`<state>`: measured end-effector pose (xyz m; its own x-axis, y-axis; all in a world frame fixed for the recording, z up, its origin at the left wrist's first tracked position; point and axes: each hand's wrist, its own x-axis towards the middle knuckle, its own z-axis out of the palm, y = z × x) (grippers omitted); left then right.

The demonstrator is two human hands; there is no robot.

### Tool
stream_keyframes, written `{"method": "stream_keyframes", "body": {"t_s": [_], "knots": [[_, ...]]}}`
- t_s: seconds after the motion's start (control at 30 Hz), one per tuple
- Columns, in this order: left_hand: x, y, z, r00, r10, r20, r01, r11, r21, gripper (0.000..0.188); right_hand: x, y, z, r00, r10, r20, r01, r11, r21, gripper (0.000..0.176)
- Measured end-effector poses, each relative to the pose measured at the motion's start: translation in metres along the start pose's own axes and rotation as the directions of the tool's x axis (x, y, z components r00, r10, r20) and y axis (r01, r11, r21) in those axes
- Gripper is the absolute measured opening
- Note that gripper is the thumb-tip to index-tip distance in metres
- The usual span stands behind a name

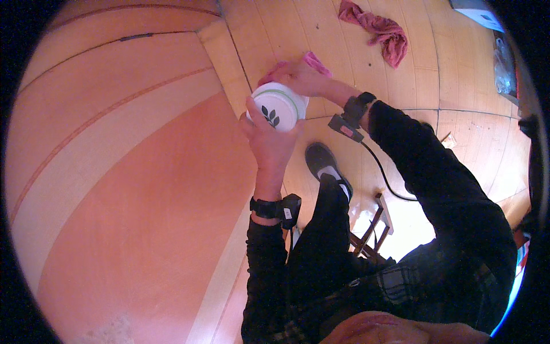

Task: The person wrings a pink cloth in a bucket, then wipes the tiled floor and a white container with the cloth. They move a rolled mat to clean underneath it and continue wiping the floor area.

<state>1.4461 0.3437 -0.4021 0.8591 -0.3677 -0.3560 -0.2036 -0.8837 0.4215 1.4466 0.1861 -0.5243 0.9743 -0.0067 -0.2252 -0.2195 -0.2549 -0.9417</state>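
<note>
Near the upper middle, a white round lidded container (275, 107) with a green ring and a dark leaf print is gripped from below by my left hand (273, 139), its fingers spread around the rim. Just behind and to the right, my right hand (300, 79) holds a pink cloth (317, 64) bunched against the container's far side. Part of the cloth sticks out past the fingers; the right fingertips are partly hidden by it. Both wrists wear black straps with small boxes.
An orange-red tabletop (163, 193) with pale bands fills the left. A crumpled dark pink cloth (384, 36) lies on the light plank floor (412, 86). A clear plastic bag (502, 66) is at upper right, a wooden stool frame (374, 228) below. A cable runs from the right wrist.
</note>
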Motion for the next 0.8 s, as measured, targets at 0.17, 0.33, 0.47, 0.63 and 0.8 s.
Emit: {"method": "stream_keyframes", "body": {"t_s": [0.17, 0.33, 0.47, 0.63, 0.8], "knots": [[0.010, -0.003, -0.026, 0.932, 0.167, 0.323, -0.291, 0.875, 0.388, 0.111, -0.018, 0.034, 0.004, 0.957, 0.283, -0.062, -0.271, 0.950, 0.158, 0.031], [0.039, 0.015, -0.037, 0.668, 0.538, 0.514, -0.709, 0.669, 0.222, 0.113, -0.041, 0.017, -0.033, 0.909, 0.377, -0.177, -0.313, 0.899, 0.307, 0.016], [0.077, 0.017, -0.026, 0.574, 0.726, 0.379, -0.808, 0.576, 0.120, 0.109, -0.010, -0.012, -0.066, 0.957, 0.157, -0.242, -0.057, 0.925, 0.375, 0.015], [0.057, 0.013, -0.011, 0.741, 0.641, 0.198, -0.657, 0.753, 0.020, 0.098, -0.018, -0.022, -0.071, 0.976, 0.023, -0.218, -0.039, 0.997, -0.068, 0.014], [0.045, 0.065, -0.010, 0.933, 0.282, 0.222, -0.324, 0.928, 0.185, 0.091, -0.055, -0.012, -0.086, 0.979, 0.190, -0.070, -0.201, 0.955, -0.220, 0.014]]}}
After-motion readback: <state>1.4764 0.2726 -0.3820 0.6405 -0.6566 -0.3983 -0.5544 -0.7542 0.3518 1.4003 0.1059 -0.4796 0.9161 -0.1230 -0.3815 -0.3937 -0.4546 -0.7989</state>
